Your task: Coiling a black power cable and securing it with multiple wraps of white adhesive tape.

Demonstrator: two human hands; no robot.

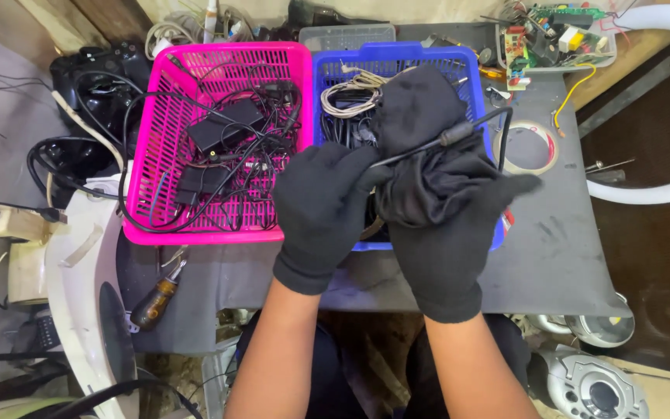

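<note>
- Black cable (459,133) with a thick barrel-shaped lump near one end runs through a bunched black cloth (428,155), held above the blue basket (397,58) at the middle of the desk (560,248).
- Left hand (323,206), gloved in black, is closed with its fingertips pinching the cable's near end beside the cloth.
- Right hand (447,233), also gloved, is curled under the cloth and grips it around the cable.
- Judged from this grip, wiping goes best with the left hand keeping the cable taut while the cloth slides along it, easing over the lump.
- Cable looks thin, dark and flexible, looping back past the cloth's right side.
- Pink basket (219,225) beside it holds tangled cords and black adapters; a screwdriver (157,299) lies below, a tape roll (529,147) and circuit board (552,39) to the right.
</note>
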